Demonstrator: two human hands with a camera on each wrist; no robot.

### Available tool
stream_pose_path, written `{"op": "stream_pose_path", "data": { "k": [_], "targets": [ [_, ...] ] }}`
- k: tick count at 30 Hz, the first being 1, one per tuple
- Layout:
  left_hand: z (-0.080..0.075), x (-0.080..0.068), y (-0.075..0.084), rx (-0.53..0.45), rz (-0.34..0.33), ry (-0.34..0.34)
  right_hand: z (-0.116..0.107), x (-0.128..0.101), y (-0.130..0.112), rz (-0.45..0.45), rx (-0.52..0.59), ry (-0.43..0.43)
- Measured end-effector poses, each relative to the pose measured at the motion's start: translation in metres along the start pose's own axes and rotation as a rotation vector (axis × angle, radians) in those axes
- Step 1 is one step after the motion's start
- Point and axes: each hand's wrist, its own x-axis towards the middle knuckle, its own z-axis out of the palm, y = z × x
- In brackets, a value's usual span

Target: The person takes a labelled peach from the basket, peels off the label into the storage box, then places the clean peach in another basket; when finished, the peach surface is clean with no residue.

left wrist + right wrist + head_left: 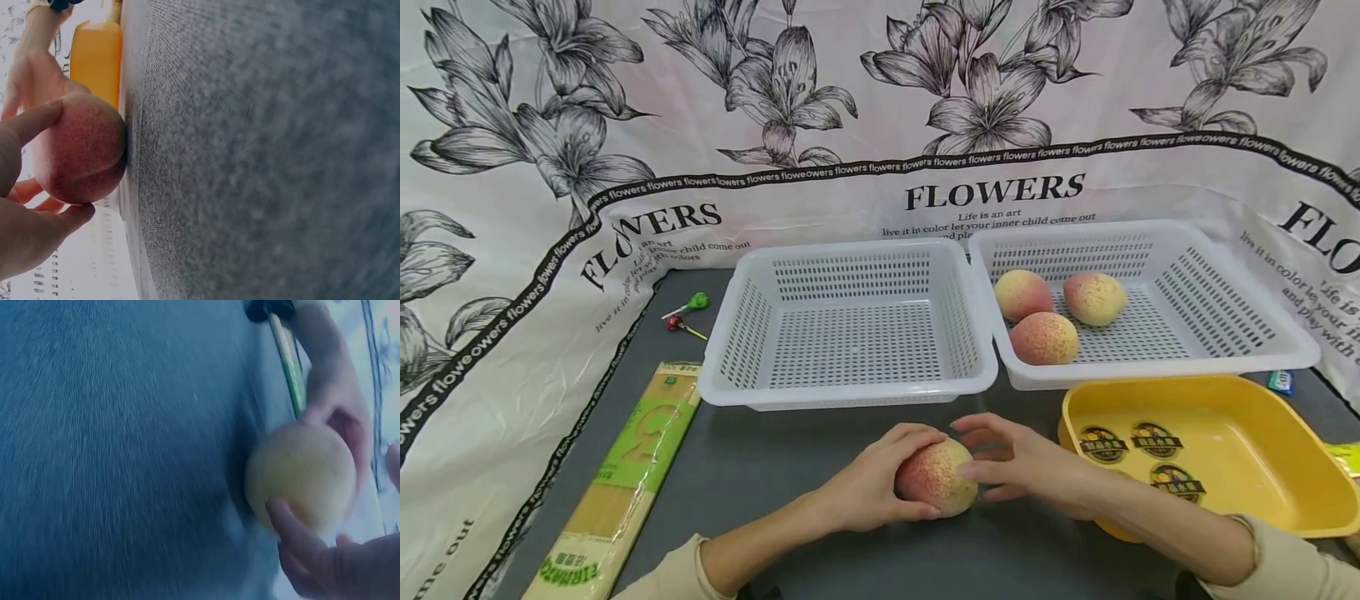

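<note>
A peach [936,477], red on one side and pale yellow on the other, sits on the dark tabletop in front of the person. The left hand [880,483] grips it from the left, thumb low and fingers over the top. In the left wrist view the reddish side of the peach [84,150] rests against the table between thumb and fingers. From the right, the right hand [1037,467] reaches toward it with loosely spread fingers. Its thumb overlaps the pale side of the peach [300,475] in the right wrist view.
Two white perforated baskets stand behind: a left basket [842,398] and a right basket [1165,371] with three peaches [1045,338]. A yellow tub [1247,450] is at right. Noodle-like sticks in a long packet [632,467] and two lollipops [698,301] lie at left.
</note>
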Motion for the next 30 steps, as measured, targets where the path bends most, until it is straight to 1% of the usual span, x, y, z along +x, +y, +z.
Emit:
{"op": "stream_pose_path", "data": {
  "k": [1, 4, 9, 12, 14, 16, 18, 20, 22, 24, 26, 28, 30],
  "targets": [
    [0.0, 0.0, 0.0, 0.002, 0.001, 0.001, 0.005, 0.003, 0.001, -0.006, -0.011, 0.008],
    [0.001, -0.001, 0.0, 0.001, 0.002, 0.004, 0.015, 0.012, 0.005, -0.022, 0.001, 0.018],
    [0.001, -0.003, 0.001, 0.004, 0.003, 0.008, 0.021, 0.02, 0.011, -0.043, 0.028, 0.011],
    [-0.007, -0.005, 0.004, -0.002, 0.044, 0.016, 0.021, 0.022, 0.014, -0.035, 0.029, 0.014],
    [-0.019, -0.007, 0.009, -0.005, 0.09, 0.04, 0.02, 0.022, 0.015, -0.033, 0.021, 0.021],
    [-0.036, -0.008, 0.015, -0.037, 0.146, 0.092, 0.019, 0.023, 0.017, -0.041, 0.005, 0.024],
    [-0.058, -0.01, 0.021, -0.059, 0.19, 0.182, 0.019, 0.022, 0.018, -0.056, -0.009, 0.024],
    [-0.083, -0.012, 0.024, -0.083, 0.217, 0.304, 0.018, 0.022, 0.019, -0.07, -0.019, 0.024],
    [-0.107, -0.018, 0.024, -0.101, 0.184, 0.442, 0.017, 0.022, 0.019, -0.082, -0.019, 0.014],
    [-0.13, -0.025, 0.019, -0.088, 0.109, 0.579, 0.017, 0.022, 0.019, -0.084, -0.018, 0.004],
    [-0.149, -0.033, 0.009, -0.083, -0.006, 0.688, 0.017, 0.022, 0.019, -0.088, -0.02, -0.008],
    [-0.165, -0.043, -0.006, -0.076, -0.127, 0.759, 0.017, 0.023, 0.019, -0.09, -0.027, -0.014],
    [-0.175, -0.051, -0.023, -0.068, -0.249, 0.788, 0.017, 0.023, 0.018, -0.093, -0.034, -0.014]
  ]
}}
